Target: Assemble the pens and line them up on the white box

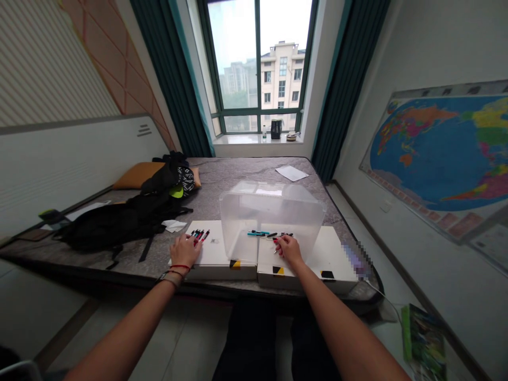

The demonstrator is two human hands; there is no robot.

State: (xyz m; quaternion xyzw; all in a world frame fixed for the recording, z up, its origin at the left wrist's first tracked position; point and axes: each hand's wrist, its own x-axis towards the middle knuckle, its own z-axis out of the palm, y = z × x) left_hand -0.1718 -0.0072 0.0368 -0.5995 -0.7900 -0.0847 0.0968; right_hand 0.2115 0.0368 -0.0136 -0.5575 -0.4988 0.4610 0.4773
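Observation:
My left hand (186, 250) lies over the lower ends of several pens (202, 235) with dark and red barrels, set side by side on the left white box (216, 243). Its fingers rest on them, outstretched rather than curled. My right hand (289, 247) is closed in a pinch on a slim pen (275, 251) above the right white box (329, 248); most of that pen is hidden by the fingers. Just beyond, a loose row of teal and black pens (260, 233) lies by a clear plastic bin (273, 209), which appears tipped toward me.
Both boxes sit on a grey marbled mattress (238, 168). To the left are a black backpack (115, 222), an orange cushion (138, 174) and crumpled tissue (173, 226). A white sheet of paper (292, 173) lies behind the bin. A white cable (377, 288) hangs at the right edge.

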